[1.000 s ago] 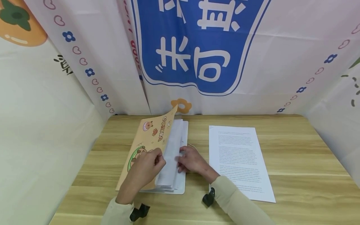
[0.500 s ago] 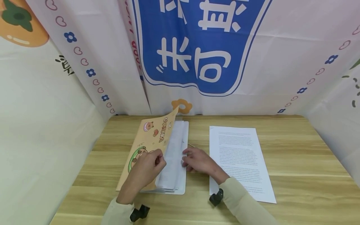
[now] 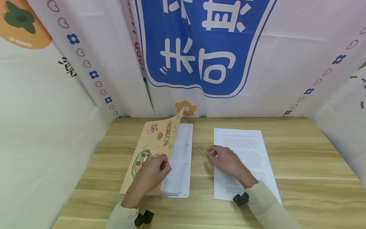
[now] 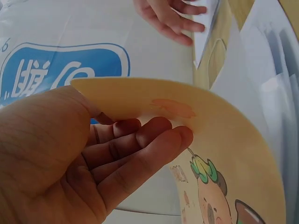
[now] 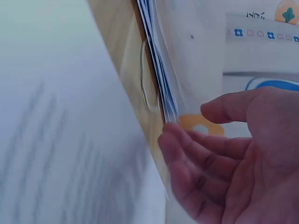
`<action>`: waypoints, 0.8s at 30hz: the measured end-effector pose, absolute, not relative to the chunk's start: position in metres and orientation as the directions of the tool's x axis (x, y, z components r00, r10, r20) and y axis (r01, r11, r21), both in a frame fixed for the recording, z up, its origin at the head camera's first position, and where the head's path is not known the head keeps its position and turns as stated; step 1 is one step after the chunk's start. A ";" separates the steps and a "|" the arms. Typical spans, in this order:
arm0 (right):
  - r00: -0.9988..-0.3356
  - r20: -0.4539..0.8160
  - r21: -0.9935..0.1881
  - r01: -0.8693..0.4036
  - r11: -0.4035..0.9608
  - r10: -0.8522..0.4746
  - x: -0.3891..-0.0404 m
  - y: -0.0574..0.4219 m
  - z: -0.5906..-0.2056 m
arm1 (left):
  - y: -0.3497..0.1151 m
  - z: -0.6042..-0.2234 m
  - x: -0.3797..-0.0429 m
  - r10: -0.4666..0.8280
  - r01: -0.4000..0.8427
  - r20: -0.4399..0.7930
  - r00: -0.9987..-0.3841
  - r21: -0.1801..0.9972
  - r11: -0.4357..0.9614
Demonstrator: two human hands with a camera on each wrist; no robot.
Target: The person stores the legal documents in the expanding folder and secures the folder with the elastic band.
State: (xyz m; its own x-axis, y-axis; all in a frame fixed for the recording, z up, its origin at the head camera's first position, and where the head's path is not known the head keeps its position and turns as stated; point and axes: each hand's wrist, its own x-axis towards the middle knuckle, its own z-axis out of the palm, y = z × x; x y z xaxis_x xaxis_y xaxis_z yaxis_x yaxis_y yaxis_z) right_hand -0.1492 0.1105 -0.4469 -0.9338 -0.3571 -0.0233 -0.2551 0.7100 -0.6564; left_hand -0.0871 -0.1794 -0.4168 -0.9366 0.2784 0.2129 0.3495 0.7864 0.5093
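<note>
Gripping the cover's raised edge, left hand holds a gap above papers; relaxed right hand hovers apart.

There are two hands, two black wrist devices, one folder nearer the table's left edge, one cord, one printed document.

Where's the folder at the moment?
In the head view, the folder lies on the table, left of the loose page; the left hand holds up its cover.
</note>
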 end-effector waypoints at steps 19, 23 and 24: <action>-0.962 -0.242 -0.265 -0.058 0.963 -0.125 -0.111 0.220 -0.440 | -0.178 -0.423 -0.092 0.284 0.317 0.145 -0.948 0.536 0.783; -0.952 -0.293 -0.249 -0.014 0.968 -0.090 -0.110 0.226 -0.444 | -0.178 -0.424 -0.092 0.292 0.323 0.143 -0.945 0.535 0.781; -0.950 -0.301 -0.247 -0.008 0.969 -0.085 -0.110 0.227 -0.446 | -0.177 -0.425 -0.093 0.294 0.325 0.144 -0.945 0.534 0.781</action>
State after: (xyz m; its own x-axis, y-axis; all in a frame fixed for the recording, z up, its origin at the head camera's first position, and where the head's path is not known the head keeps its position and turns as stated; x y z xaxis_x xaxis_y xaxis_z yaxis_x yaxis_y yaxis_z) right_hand -0.1098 0.2268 -0.4458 -0.9499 -0.0847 -0.3008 -0.0081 0.9689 -0.2474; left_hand -0.0927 -0.1770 -0.4246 -0.9447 0.2943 0.1445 0.3248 0.7806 0.5340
